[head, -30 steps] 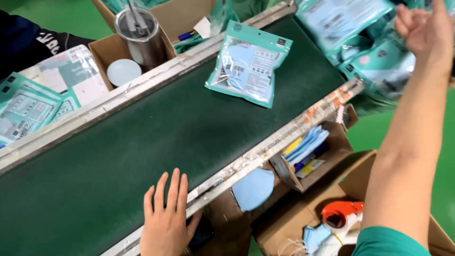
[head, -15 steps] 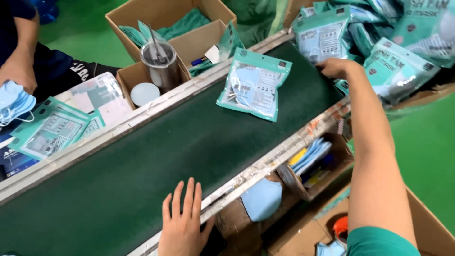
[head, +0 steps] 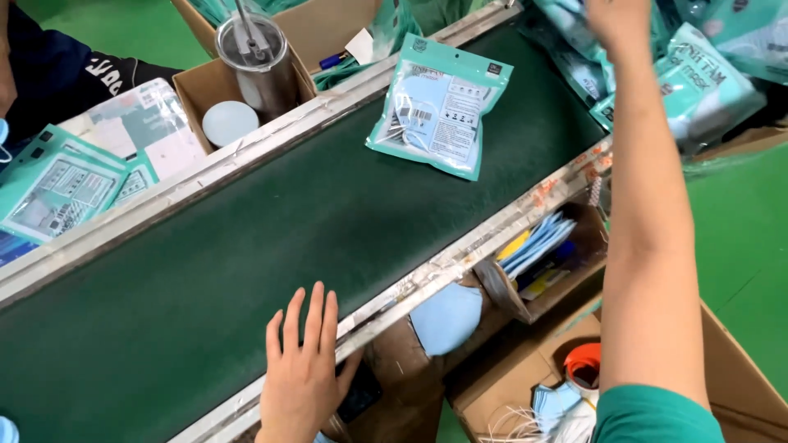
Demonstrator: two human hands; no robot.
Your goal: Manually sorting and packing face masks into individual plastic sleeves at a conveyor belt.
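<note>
— Where's the left hand (head: 302, 371)?

— Bottom centre, fingers spread flat on the dark green belt (head: 246, 246), holding nothing.

— And the right hand (head: 617, 18)?

— Top right edge, up among the heap of teal mask packs (head: 710, 82); its grip is cut off, I cannot tell.

— Anything on the belt?

— One teal mask pack (head: 439, 107), upper centre, lying flat, well apart from both hands.

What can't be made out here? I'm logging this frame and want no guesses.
- Right hand, head view: fingers cut off by the top edge, so its grip on the pile of mask packets is unclear.
- Left hand: wrist cut off by the bottom edge; it lies flat on the belt.
- Steel cup: top cropped by the edge.
- Orange item in the lower box: half hidden by the right arm.
</note>
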